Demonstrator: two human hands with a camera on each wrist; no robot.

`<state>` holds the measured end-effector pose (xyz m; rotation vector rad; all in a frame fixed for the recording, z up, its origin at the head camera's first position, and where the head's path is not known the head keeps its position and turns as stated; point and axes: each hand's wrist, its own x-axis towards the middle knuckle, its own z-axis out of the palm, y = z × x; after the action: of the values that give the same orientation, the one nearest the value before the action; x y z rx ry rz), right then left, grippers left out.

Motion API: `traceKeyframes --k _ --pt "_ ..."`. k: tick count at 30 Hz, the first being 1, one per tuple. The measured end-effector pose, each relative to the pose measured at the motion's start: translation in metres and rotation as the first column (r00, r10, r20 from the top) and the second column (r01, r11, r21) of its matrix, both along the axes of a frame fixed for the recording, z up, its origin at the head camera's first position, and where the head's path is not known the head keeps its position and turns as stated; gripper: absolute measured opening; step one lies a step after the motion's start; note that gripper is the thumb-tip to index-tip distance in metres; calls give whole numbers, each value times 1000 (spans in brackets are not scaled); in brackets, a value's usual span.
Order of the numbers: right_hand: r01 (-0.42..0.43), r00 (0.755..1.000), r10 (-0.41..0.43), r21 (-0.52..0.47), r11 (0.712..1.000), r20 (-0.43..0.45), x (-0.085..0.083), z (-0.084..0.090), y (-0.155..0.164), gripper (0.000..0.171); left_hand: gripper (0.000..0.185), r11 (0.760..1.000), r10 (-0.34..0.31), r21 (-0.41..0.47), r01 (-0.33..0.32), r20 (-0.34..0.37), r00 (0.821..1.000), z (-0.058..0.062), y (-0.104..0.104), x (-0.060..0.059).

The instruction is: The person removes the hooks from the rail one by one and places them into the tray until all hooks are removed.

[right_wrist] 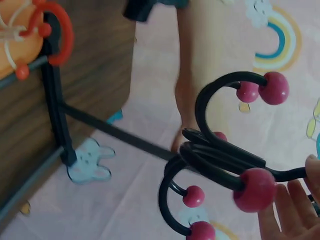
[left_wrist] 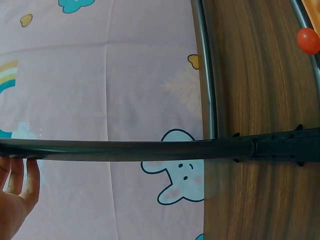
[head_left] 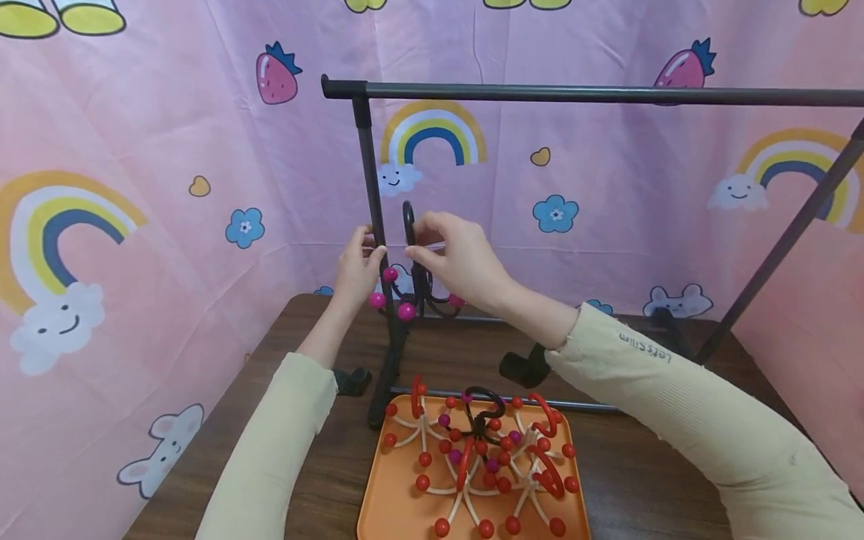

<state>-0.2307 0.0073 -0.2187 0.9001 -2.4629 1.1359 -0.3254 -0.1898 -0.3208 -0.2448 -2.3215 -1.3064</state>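
My right hand (head_left: 417, 244) pinches the hook of a black multi-arm hanger (head_left: 409, 296) tipped with magenta balls, held up beside the upright post (head_left: 367, 165) of a black rack. In the right wrist view the hanger (right_wrist: 220, 155) fills the frame, its curved arms spread, with my fingers (right_wrist: 295, 210) at the lower right. My left hand (head_left: 370, 253) is at the post, thumb in front and fingers behind it. The left wrist view shows the post (left_wrist: 125, 150) lying across the frame, with my fingertips (left_wrist: 20, 180) touching it from below.
An orange tray (head_left: 385, 502) at the table's near edge holds several hangers (head_left: 486, 465) with red balls and one black one. The rack's top bar (head_left: 607, 94) runs to the right overhead. Its base rails lie on the brown table (head_left: 324, 465). A pink printed cloth surrounds everything.
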Motion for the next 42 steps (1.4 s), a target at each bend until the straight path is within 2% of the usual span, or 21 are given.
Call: traceKeyframes --k 9,23,36,42 --pt "-119 990 118 5 993 80 28 -36 3 12 35 1000 14 -28 -14 -8 1000 -1 0 2" --pt "-263 946 241 81 961 218 72 -80 1 11 33 1000 12 -26 -13 -19 1000 0 1 2" --pt "-351 918 298 188 917 260 88 -124 -8 12 35 1000 -5 -25 4 -15 1000 -1 0 1" --pt "-375 910 299 260 890 288 95 -141 -12 11 35 1000 3 -26 -3 -5 1000 0 1 1"
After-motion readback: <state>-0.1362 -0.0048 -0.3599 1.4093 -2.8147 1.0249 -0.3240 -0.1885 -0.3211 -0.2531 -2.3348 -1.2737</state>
